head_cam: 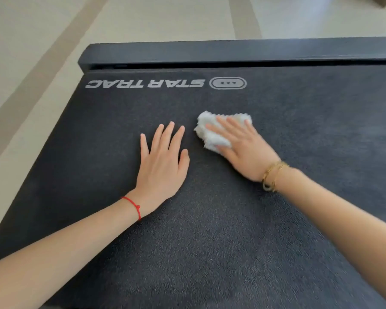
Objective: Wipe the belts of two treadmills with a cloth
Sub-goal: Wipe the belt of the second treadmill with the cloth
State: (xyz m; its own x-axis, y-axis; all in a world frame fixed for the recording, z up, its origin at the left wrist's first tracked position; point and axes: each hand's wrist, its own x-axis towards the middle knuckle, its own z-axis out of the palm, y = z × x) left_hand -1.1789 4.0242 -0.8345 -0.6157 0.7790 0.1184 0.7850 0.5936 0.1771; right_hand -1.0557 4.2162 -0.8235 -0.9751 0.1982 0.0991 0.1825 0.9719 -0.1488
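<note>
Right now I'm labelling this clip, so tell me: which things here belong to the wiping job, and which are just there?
Job:
- cloth, pressed flat under the right hand
- belt, dark, with a printed logo
- left hand, flat on the belt

Just there:
- end cover of the treadmill
- floor
- red string and gold bracelets on the wrists

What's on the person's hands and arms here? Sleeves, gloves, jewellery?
Both forearms are bare: no sleeves or gloves show. The left hand has a thin red string bracelet with a small knot or bead at the wrist. The right hand has gold bangles at the wrist, seemingly two or three thin ones; blur hides the count. No rings or watch visible.
</note>
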